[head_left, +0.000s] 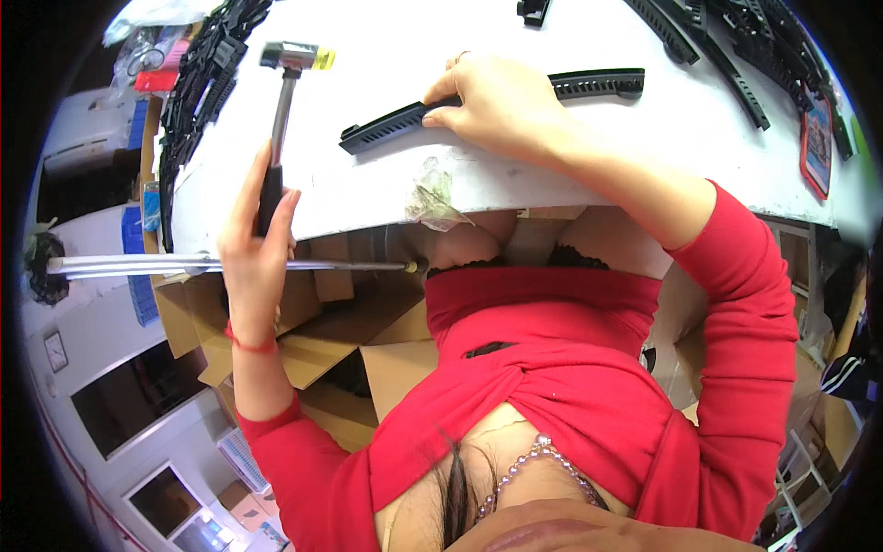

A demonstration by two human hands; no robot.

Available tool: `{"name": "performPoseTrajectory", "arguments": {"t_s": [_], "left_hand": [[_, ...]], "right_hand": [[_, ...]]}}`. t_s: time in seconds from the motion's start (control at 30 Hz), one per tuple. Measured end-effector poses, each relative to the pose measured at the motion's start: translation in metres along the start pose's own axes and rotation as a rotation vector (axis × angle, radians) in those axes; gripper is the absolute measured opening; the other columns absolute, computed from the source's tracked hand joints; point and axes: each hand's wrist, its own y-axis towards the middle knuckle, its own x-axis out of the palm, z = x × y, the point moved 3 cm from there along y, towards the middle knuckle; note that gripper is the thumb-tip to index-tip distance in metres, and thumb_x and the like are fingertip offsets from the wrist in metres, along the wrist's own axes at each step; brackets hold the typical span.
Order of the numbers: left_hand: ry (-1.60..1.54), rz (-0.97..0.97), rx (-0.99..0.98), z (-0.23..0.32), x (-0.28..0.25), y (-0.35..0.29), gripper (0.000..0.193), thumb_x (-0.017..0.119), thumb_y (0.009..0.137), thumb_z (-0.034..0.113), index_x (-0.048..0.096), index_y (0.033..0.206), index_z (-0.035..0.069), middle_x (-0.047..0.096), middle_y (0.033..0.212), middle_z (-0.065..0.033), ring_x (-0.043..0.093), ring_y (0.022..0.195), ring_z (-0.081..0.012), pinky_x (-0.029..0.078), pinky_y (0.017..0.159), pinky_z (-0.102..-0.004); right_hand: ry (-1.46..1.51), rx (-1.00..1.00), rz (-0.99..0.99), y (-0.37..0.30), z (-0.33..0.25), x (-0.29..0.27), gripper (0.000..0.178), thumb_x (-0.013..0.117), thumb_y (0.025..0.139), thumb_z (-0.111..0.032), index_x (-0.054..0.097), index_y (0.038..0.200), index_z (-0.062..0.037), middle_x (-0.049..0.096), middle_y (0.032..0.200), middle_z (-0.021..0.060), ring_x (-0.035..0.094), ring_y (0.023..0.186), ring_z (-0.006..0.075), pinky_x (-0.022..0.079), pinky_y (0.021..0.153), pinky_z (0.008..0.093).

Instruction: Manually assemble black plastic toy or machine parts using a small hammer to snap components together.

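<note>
My left hand (pixel 256 244) is closed round the dark handle of a small hammer (pixel 284 110), which is held upright at the table's left part. Its double-faced head has one black end and one yellow end. My right hand (pixel 497 101) grips a long black slotted plastic strip (pixel 384 129) near its middle. The strip lies slantwise over the white table (pixel 322 184), and its right end (pixel 602 84) shows beyond my fingers. My palm and fingers hide the strip's centre.
A pile of black parts (pixel 198 92) lines the table's left edge. More black strips (pixel 708 55) lie at the far right, beside a red-edged phone (pixel 816 147). Crumpled clear plastic (pixel 437 196) sits at the near edge. Open cardboard boxes (pixel 400 368) stand below, and a metal pole (pixel 138 264) is at left.
</note>
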Motion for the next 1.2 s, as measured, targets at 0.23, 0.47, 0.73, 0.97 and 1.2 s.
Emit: {"name": "performPoseTrajectory", "arguments": {"t_s": [0.23, 0.47, 0.73, 0.97, 1.2], "left_hand": [[0.437, -0.24, 0.215, 0.028, 0.006, -0.011, 0.049, 0.06, 0.09, -0.007, 0.056, 0.137, 0.005, 0.067, 0.123, -0.0121, 0.066, 0.1, -0.0192, 0.05, 0.087, -0.0323], [0.297, -0.185, 0.218, 0.016, 0.022, -0.019, 0.047, 0.064, 0.089, -0.003, 0.057, 0.135, 0.002, 0.062, 0.133, -0.0118, 0.058, 0.121, -0.0195, 0.041, 0.106, -0.0331], [0.224, 0.187, 0.08, -0.049, -0.012, 0.049, 0.041, 0.062, 0.094, 0.011, 0.057, 0.134, 0.007, 0.066, 0.121, -0.0197, 0.065, 0.111, -0.0294, 0.049, 0.094, -0.035], [0.708, 0.272, 0.179, -0.093, 0.014, 0.057, 0.046, 0.058, 0.092, 0.006, 0.053, 0.138, 0.009, 0.063, 0.103, -0.0174, 0.062, 0.086, -0.0362, 0.051, 0.079, -0.0432], [-0.315, 0.031, 0.062, -0.017, 0.073, 0.037, 0.04, 0.053, 0.101, 0.018, 0.052, 0.139, 0.004, 0.062, 0.113, -0.0119, 0.06, 0.096, -0.019, 0.049, 0.081, -0.0329]], "right_hand": [[-0.011, -0.043, 0.019, 0.001, -0.004, 0.008, 0.029, 0.073, 0.081, -0.031, 0.076, 0.103, -0.0133, 0.07, 0.102, 0.0101, 0.066, 0.094, 0.0293, 0.051, 0.085, 0.0387], [0.045, -0.04, 0.035, 0.002, 0.0, 0.01, 0.03, 0.074, 0.079, -0.033, 0.076, 0.102, -0.0129, 0.07, 0.101, 0.0121, 0.067, 0.093, 0.0297, 0.051, 0.084, 0.0387], [0.076, -0.114, -0.001, 0.0, 0.012, 0.024, 0.038, 0.068, 0.083, -0.031, 0.069, 0.115, -0.0113, 0.067, 0.104, 0.0143, 0.065, 0.098, 0.0301, 0.051, 0.085, 0.0388], [-0.217, -0.218, 0.092, -0.034, 0.01, -0.033, 0.023, 0.073, 0.079, -0.023, 0.072, 0.096, -0.007, 0.063, 0.103, 0.0127, 0.059, 0.106, 0.0305, 0.051, 0.088, 0.0405], [0.427, 0.052, 0.181, -0.028, 0.022, -0.065, 0.027, 0.068, 0.087, -0.018, 0.07, 0.106, 0.0009, 0.064, 0.094, 0.018, 0.064, 0.084, 0.0291, 0.05, 0.078, 0.0367]]}}
